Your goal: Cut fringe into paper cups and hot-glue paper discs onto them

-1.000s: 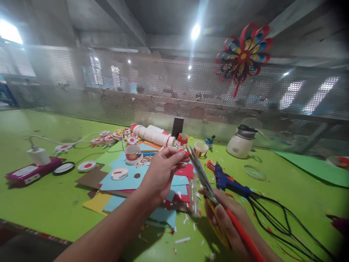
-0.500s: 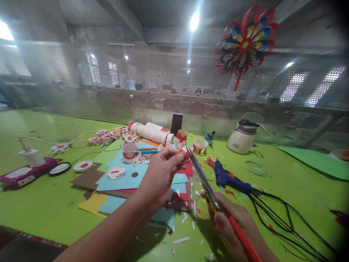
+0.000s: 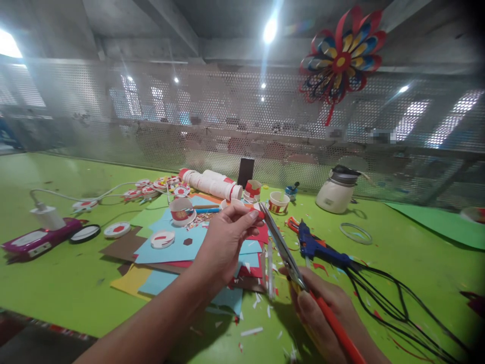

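Note:
Between thumb and fingers, my left hand (image 3: 231, 237) pinches a small red paper piece (image 3: 260, 214), mostly covered by the fingertips. My right hand (image 3: 322, 308) grips a pair of scissors (image 3: 285, 253) with red handles, its blades pointing up and left. The blade tips are right beside the red paper; whether they touch it I cannot tell. Below my left hand lies a stack of coloured paper sheets (image 3: 166, 255), with a white disc (image 3: 162, 239) bearing a red strip and a dark hexagon (image 3: 187, 241) on top. Paper scraps (image 3: 252, 331) are scattered below both hands.
A blue glue gun (image 3: 322, 247) with a looped black cable lies to the right. Behind stand paper cups (image 3: 278, 202), a row of stacked cups (image 3: 212, 186), a phone (image 3: 246, 171) and a white jar (image 3: 337, 192). At left is a purple power strip (image 3: 41, 241).
The view has shifted very slightly. Both hands, the red paper piece and the scissors stay almost in the same place.

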Demonstrator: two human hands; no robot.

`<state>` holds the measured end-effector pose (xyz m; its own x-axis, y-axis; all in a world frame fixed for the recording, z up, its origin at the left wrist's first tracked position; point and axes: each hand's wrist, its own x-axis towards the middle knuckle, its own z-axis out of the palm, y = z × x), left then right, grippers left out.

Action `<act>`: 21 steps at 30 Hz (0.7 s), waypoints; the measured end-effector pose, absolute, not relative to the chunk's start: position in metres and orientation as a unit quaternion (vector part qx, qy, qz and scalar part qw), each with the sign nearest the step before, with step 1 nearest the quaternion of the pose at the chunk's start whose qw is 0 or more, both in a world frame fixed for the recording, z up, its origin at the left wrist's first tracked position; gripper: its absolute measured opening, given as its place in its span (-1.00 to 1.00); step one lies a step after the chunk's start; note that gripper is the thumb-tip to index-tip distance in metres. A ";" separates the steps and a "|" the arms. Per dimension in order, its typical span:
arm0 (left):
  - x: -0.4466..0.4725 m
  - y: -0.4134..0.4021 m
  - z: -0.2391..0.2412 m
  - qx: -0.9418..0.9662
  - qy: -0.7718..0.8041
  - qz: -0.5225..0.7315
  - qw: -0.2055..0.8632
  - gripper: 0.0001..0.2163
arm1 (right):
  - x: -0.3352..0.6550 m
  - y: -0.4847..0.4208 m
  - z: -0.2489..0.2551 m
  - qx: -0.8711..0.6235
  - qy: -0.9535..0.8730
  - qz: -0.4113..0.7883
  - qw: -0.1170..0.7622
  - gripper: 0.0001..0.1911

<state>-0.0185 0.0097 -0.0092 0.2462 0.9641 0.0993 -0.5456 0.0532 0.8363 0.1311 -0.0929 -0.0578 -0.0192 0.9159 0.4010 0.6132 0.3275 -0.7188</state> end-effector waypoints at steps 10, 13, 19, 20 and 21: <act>-0.020 0.010 -0.012 0.450 0.251 0.566 0.643 -0.89 | 0.136 -0.094 -0.059 -0.537 -0.711 0.173 0.420 -0.51; -0.020 0.010 -0.012 0.450 0.251 0.566 0.643 -0.89 | 0.135 -0.095 -0.059 -0.541 -0.711 0.160 0.419 -0.52; -0.020 0.012 -0.014 0.453 0.243 0.570 0.641 -0.89 | 0.135 -0.095 -0.058 -0.548 -0.706 0.144 0.425 -0.55; -0.020 0.012 -0.014 0.452 0.242 0.571 0.641 -0.89 | 0.135 -0.095 -0.058 -0.547 -0.708 0.143 0.422 -0.56; -0.019 0.012 -0.015 0.452 0.242 0.571 0.641 -0.89 | 0.136 -0.095 -0.058 -0.546 -0.711 0.141 0.420 -0.57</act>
<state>-0.0195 0.0118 -0.0146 0.2297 0.9511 0.2064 -0.5130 -0.0619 0.8561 0.1355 -0.0952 -0.0580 -0.0508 0.8951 0.4430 0.6584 0.3635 -0.6591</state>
